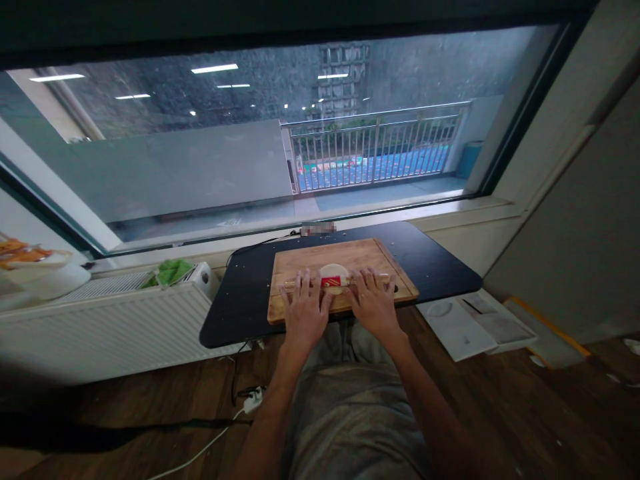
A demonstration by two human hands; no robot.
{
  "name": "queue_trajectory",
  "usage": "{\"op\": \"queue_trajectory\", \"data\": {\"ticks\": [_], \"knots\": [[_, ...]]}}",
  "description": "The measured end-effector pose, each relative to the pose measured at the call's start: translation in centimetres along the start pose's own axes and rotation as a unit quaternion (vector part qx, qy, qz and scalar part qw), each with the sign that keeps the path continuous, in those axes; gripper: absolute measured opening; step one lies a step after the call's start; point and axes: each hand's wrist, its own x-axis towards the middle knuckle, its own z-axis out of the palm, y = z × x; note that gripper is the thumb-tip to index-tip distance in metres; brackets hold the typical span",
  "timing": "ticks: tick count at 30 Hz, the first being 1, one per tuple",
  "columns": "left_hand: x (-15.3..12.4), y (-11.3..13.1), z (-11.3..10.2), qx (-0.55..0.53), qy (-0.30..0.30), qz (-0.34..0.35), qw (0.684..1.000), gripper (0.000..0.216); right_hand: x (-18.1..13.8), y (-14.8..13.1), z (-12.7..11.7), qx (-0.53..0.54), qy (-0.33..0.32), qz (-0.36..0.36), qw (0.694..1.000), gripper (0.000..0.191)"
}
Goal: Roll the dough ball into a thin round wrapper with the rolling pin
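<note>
A wooden cutting board lies on a small black table under a wide window. On the board a thin wooden rolling pin with a red label lies across a pale round piece of dough. My left hand rests flat on the pin's left part, fingers stretched out. My right hand lies flat on the pin's right part, fingers spread. Both palms press down on the pin.
A white radiator stands left of the table, with a green cloth on top. White boxes and papers lie on the wooden floor at the right. A power strip and cables trail on the floor below the table.
</note>
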Motion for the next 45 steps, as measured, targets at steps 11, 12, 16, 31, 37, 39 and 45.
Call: {"op": "queue_trajectory", "data": {"ticks": [11,12,16,31,37,39,45], "knots": [[3.8,-0.7,1.0,0.016,0.031,0.033,0.999,0.061,3.6,0.5,0.4,0.012,-0.011,-0.012,1.0,0.055],[3.9,-0.9,1.1,0.017,0.033,0.04,0.999,0.06,3.4,0.4,0.4,0.011,-0.007,-0.012,1.0,0.055],[2.8,-1.5,1.0,0.014,0.032,0.063,0.997,0.062,1.5,-0.1,0.3,-0.005,0.001,-0.006,1.0,0.056],[4.6,-2.0,0.9,0.004,0.0,0.062,0.998,0.058,4.1,0.8,0.8,-0.028,-0.006,-0.05,0.998,0.056],[2.8,-1.9,0.7,0.005,0.015,0.066,0.998,0.059,2.0,0.0,0.7,-0.007,0.022,-0.03,0.999,0.058],[2.9,-1.8,0.7,0.009,0.014,0.068,0.998,0.06,2.1,0.1,0.9,-0.007,0.021,-0.033,0.999,0.058],[5.5,-1.9,1.1,0.011,-0.011,0.052,0.999,0.06,4.8,0.9,1.3,-0.019,-0.029,-0.053,0.998,0.065]]}}
